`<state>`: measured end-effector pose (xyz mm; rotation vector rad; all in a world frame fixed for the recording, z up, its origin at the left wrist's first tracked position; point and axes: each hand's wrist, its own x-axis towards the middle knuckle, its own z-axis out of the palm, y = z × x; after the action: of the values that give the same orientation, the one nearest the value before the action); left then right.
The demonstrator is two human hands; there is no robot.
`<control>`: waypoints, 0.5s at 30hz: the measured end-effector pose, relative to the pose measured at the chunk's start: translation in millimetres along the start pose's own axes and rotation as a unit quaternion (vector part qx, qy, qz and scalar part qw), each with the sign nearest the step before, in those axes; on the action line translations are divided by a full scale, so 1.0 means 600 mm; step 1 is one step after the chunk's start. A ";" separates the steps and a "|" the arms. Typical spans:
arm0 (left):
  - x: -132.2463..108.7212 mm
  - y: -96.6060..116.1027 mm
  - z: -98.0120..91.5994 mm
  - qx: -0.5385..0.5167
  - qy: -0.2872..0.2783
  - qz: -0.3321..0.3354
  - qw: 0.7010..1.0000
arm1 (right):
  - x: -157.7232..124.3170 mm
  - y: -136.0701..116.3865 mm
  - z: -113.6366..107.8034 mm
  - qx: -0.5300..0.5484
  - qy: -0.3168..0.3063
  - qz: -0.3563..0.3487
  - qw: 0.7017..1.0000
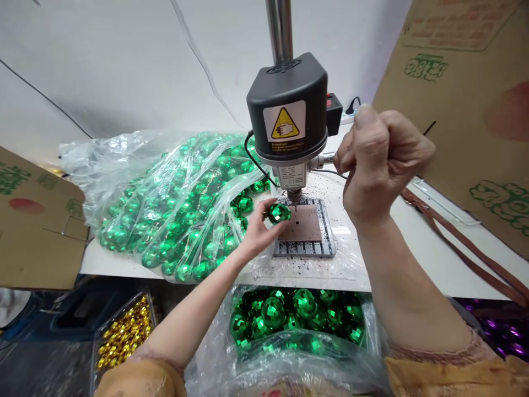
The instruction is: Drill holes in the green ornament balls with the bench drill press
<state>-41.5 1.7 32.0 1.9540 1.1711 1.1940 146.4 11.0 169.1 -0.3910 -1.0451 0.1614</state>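
Pinching a faceted green ball (280,213) in its fingers, the left hand (261,231) holds it beside, not under, the drill bit (296,209); the right hand (381,160) grips the feed lever (328,158). Black shavings (342,262) imply drilling in progress; which bagged green balls (273,312) are finished cannot be told.

Your left hand (261,231) pinches a green faceted ball (280,214) near the drill chuck (295,195), contact with brown plate (312,223) hard to tell; your right hand (380,160) curled on the lever (328,158); bagged green balls (173,215) at left

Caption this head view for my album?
Left hand holds a green ball at a drill press, right hand clenched alongside.
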 end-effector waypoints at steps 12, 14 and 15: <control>-0.038 -0.020 0.026 0.075 0.103 -0.105 0.986 | -0.005 -0.007 -0.009 -0.052 -0.032 0.032 0.998; -0.042 -0.018 0.020 -0.006 0.140 -0.145 0.979 | -0.004 -0.008 -0.008 -0.019 -0.032 0.026 0.999; -0.041 -0.018 0.017 -0.046 0.144 -0.154 0.977 | -0.004 -0.007 -0.007 -0.006 -0.030 0.024 0.999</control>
<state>-41.6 -15.5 9.0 1.4973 1.4728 1.3624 148.7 5.3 167.2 -0.4245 -1.0969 0.2116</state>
